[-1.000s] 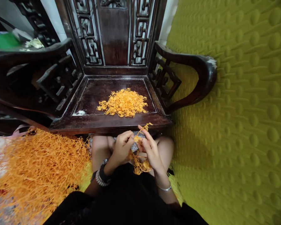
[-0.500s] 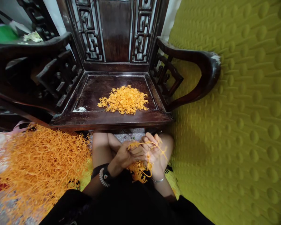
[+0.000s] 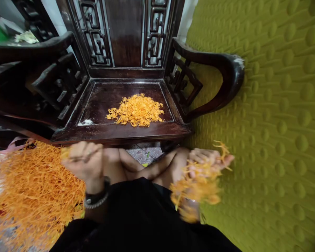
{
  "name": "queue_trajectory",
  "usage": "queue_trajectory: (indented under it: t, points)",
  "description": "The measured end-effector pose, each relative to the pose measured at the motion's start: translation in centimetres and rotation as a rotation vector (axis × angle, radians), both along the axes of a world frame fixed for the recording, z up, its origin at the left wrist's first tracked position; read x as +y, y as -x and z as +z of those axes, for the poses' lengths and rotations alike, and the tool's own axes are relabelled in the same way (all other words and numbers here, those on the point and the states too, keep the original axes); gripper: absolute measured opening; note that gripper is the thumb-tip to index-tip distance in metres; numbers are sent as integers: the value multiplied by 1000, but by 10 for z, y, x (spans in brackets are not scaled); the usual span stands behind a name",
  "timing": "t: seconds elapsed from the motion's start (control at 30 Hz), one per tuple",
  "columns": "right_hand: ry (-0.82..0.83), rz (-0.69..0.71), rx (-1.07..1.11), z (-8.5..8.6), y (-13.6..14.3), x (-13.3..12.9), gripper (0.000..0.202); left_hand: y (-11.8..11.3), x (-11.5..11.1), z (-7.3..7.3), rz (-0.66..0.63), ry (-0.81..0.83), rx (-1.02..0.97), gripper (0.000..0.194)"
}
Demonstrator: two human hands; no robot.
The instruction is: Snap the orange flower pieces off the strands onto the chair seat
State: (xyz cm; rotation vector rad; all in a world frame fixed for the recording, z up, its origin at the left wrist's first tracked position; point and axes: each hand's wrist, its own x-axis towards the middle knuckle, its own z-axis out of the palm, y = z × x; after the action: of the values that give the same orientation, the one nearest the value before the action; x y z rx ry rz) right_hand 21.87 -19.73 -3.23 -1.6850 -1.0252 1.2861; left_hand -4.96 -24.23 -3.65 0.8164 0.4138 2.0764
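Over the right edge of the large tangled heap of orange strands (image 3: 42,189), my left hand (image 3: 84,159) is closed in a fist, with a small blurred bit of orange at its outer side. My right hand (image 3: 204,161), far to the right, has its fingers curled round a bunch of orange strands (image 3: 199,185) that hangs down over the wrist, blurred by motion. A pile of short yellow-orange pieces (image 3: 138,110) lies on the seat of the dark wooden chair (image 3: 120,132).
The chair's curved armrests (image 3: 220,84) stand on both sides. A yellow-green bumpy surface (image 3: 273,150) fills the right side. White powder (image 3: 86,122) marks the seat's left front corner. Crossed legs (image 3: 168,162) are below the seat.
My hands have moved wide apart from where they were together: the left to the heap side and closed, the right outward with the orange bunch. The view has shifted slightly.
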Motion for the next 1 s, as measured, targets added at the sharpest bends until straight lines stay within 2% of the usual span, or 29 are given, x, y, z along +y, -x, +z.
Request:
queue_trajectory:
  t: [0.03,0.07,0.13,0.17,0.2,0.23,0.3,0.37,0.43,0.5,0.57,0.63,0.73,0.83,0.93,1.0]
  points:
    - [55,-76,-217,7,-11,2,71,19,-2,1,114,-120,-73,55]
    - [-36,-229,-335,13,-20,3,66,35,-5,1,150,-107,-108,50]
    - [-331,-404,-216,19,-26,3,56,50,-10,-1,234,-103,-167,39]
    - [-475,-424,-47,20,-24,3,54,51,-11,-2,247,-89,-188,36]
    - [-569,-379,167,19,-19,2,53,47,-11,-4,233,-86,-212,35]
    - [-593,-291,358,18,-13,2,47,40,-10,-5,193,-88,-241,36]
    - [-622,-133,759,14,-1,2,26,21,-7,-7,37,-47,-272,36]
    - [-583,-28,946,11,8,4,13,1,-2,-7,-135,68,-228,32]
    - [-537,33,955,9,13,6,14,-19,3,-7,-242,192,-105,26]
    - [-499,75,943,8,16,6,18,-36,8,-9,-279,292,54,19]
    - [-472,103,957,9,19,5,19,-50,13,-13,-250,397,244,18]
    - [-463,142,955,10,24,2,18,-58,18,-18,-185,491,452,27]
    - [-477,210,913,10,31,-3,19,-63,23,-21,-196,465,790,38]
    - [-510,250,870,7,35,-4,25,-62,25,-22,-358,377,1061,43]
    - [-534,288,768,0,35,0,32,-64,25,-26,-421,452,1163,30]
    - [-515,318,665,-4,33,4,36,-66,24,-29,-395,519,1087,24]
